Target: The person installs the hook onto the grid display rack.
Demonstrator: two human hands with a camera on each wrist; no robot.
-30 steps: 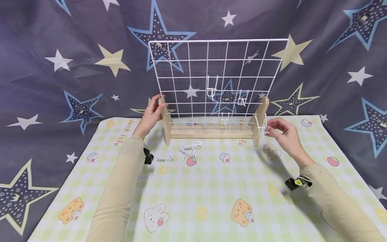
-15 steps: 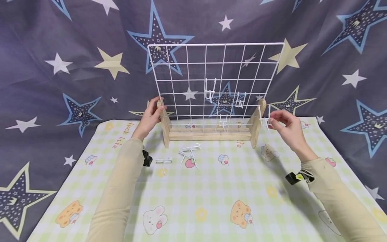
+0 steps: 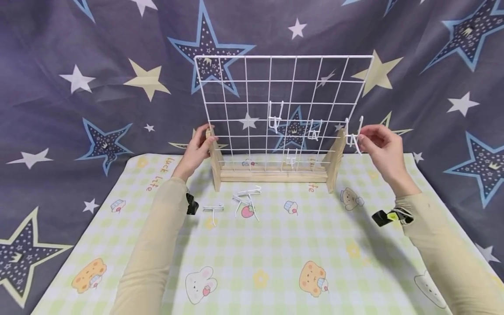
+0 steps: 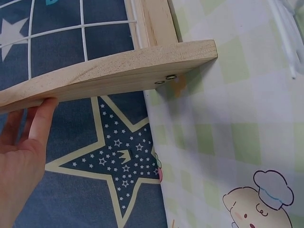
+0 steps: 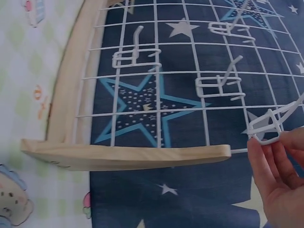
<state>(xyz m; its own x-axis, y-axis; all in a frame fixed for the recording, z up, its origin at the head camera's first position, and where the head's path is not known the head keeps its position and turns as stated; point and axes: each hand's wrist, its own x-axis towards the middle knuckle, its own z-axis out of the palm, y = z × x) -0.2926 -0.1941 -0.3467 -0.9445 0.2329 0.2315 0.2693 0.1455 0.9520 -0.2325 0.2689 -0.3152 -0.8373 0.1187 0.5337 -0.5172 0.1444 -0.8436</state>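
Observation:
A white wire grid panel (image 3: 283, 56) stands upright in a wooden stand (image 3: 273, 176). My left hand (image 3: 195, 151) holds the top of the stand's left side piece; in the left wrist view the fingertips (image 4: 45, 111) lie against its wood. With thumb and fingers my right hand (image 3: 385, 151) pinches a white wire hook (image 5: 266, 130) beside the grid's right edge, just above the right side piece (image 3: 336, 162). Three similar hooks hang on the grid: an upper one (image 3: 274, 121), a right one (image 3: 313, 133) and a lower one (image 3: 291, 159).
Loose white hooks lie on the checked tablecloth (image 3: 236, 249): a single one (image 3: 214, 208) and a small overlapping pile (image 3: 249, 192), both in front of the stand's left half. A dark star-patterned curtain (image 3: 118, 39) hangs behind the table.
My right hand has risen and shifted slightly right, lifting the hook from low beside the right side piece to about its top. My left hand keeps its place on the stand.

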